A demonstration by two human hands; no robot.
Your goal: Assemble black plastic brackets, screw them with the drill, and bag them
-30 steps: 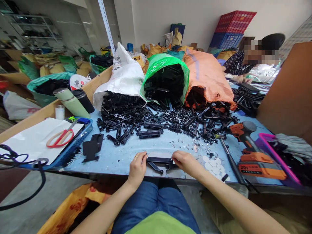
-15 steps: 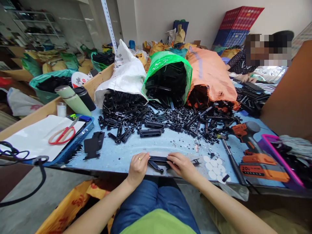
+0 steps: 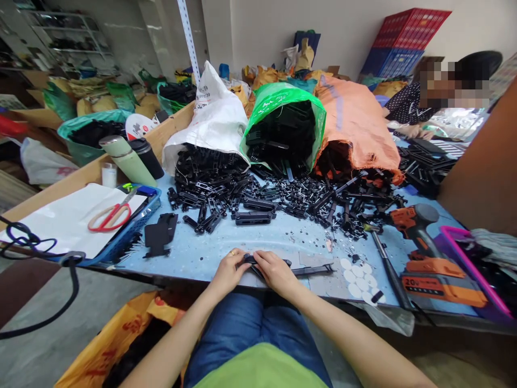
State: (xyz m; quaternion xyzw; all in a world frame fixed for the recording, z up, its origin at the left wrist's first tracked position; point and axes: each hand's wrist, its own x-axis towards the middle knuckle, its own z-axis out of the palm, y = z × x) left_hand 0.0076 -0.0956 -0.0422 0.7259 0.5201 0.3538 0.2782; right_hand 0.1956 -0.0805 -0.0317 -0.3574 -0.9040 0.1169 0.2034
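Observation:
Close to the table's front edge, my left hand [image 3: 230, 270] is closed on the left end of a long black plastic part [image 3: 286, 263]. My right hand [image 3: 271, 269] has its fingers wrapped over the same part, right beside the left hand, hiding most of it. Another slim black bar [image 3: 313, 270] lies on the table to the right of my right hand. Beyond my hands sit two assembled black bars [image 3: 253, 217], in front of a heap of black plastic parts [image 3: 210, 188]. Whatever joins the pieces under my fingers is hidden.
White, green and orange sacks [image 3: 355, 118] spill black parts and screws at the back. A hammer [image 3: 388, 267], an orange cordless drill [image 3: 436, 258] and white round discs [image 3: 357, 277] lie right. Scissors [image 3: 111, 215] rest on paper over a blue basket [image 3: 125, 234]. Another person sits far right.
My right hand has slid left along the black part, up against my left hand. The slim bar to the right is now more exposed. The view has shifted slightly.

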